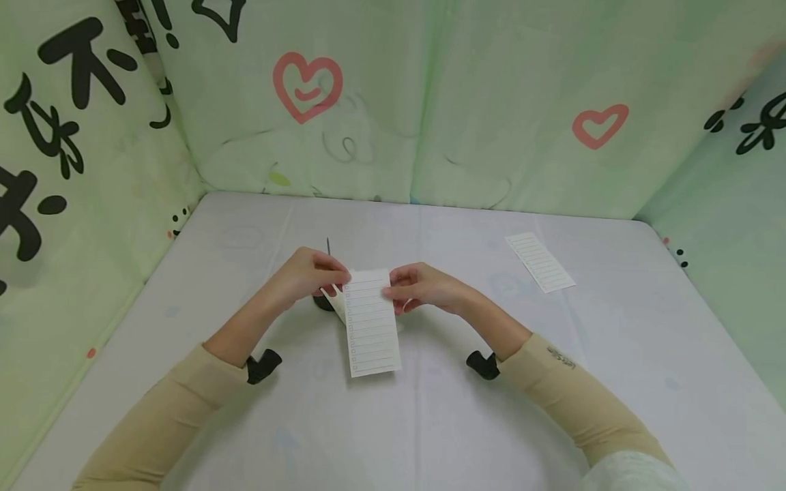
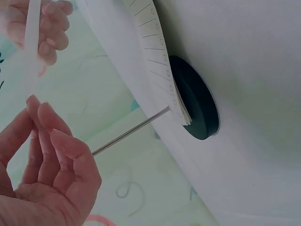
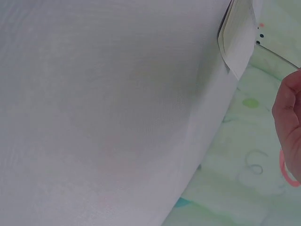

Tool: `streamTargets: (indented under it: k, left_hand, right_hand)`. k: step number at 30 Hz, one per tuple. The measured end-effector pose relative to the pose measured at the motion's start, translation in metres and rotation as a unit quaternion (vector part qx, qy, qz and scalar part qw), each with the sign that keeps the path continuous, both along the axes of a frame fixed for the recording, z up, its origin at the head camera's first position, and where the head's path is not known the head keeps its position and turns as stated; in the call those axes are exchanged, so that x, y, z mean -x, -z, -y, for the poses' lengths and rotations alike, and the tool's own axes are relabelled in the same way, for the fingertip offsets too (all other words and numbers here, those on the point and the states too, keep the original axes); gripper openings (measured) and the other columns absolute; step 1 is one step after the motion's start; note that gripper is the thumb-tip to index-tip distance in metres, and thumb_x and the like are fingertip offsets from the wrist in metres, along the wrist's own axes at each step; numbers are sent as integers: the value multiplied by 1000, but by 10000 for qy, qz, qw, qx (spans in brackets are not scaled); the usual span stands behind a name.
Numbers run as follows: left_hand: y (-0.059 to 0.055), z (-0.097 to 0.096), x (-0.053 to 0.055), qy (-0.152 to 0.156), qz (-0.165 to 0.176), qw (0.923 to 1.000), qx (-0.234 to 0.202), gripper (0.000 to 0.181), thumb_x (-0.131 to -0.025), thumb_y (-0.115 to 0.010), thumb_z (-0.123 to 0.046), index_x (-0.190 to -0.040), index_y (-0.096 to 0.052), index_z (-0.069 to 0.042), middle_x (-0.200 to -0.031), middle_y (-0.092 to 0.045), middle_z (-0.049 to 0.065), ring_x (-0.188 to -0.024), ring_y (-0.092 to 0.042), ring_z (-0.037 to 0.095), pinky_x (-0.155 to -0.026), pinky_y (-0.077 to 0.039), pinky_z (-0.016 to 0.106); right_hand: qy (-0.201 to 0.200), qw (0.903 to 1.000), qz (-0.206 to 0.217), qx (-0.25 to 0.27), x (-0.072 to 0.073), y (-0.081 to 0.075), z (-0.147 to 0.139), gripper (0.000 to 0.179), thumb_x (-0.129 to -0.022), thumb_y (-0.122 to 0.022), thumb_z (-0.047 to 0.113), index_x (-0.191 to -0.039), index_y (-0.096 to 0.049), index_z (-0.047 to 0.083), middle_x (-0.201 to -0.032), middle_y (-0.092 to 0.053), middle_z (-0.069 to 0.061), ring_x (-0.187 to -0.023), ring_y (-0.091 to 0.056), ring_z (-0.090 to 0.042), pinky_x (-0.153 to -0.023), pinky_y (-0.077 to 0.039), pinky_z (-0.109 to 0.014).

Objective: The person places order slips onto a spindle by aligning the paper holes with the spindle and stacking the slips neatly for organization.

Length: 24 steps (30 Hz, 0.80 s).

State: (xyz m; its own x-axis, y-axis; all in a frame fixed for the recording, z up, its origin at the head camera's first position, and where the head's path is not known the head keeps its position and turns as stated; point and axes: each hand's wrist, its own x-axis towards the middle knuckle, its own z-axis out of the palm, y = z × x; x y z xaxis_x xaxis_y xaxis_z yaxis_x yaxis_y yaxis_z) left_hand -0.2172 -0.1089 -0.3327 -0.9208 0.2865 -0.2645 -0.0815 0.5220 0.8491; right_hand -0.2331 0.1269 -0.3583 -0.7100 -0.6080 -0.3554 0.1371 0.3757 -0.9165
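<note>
A white checklist slip (image 1: 372, 327) with ruled lines and small boxes hangs between my two hands over the table. My left hand (image 1: 316, 273) pinches its top left corner, and my right hand (image 1: 430, 286) pinches its right edge near the top. In the left wrist view that slip is seen almost edge-on. Just beyond it stands a paper spike with a round black base (image 2: 202, 103) and a thin upright metal rod (image 2: 131, 136). Several similar slips (image 2: 157, 61) are stuck on the rod, low down against the base. The held slip partly hides them in the head view.
Another lined slip (image 1: 540, 262) lies flat at the back right of the white-covered table (image 1: 467, 436). Green patterned curtains (image 1: 503, 102) enclose the table at the back and sides. Black wrist mounts (image 1: 264, 366) jut inward below both forearms.
</note>
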Motion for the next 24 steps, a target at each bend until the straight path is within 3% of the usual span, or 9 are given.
streamTargets:
  k: [9, 24]
  left_hand:
    - [-16, 9, 4, -591, -207, 9973, -370, 29, -87, -62, -22, -107, -63, -1, -85, -66, 4, -71, -61, 13, -75, -46, 34]
    - [-29, 21, 17, -1279, -125, 9892, -708, 34, -89, -59, -24, -112, -60, 1, -84, -63, 1, -73, -62, 14, -73, -46, 27]
  right_hand:
    - [-7, 10000, 32, -37, -4, -2, -4, 15, -89, -59, 10, -99, -57, -1, -79, -63, -2, -69, -57, -17, -75, -48, -38]
    - [502, 9985, -99, 174, 5, -12, -1, 20, -91, -55, 12, -104, -56, -3, -85, -62, -2, -75, -57, -15, -73, -48, -30]
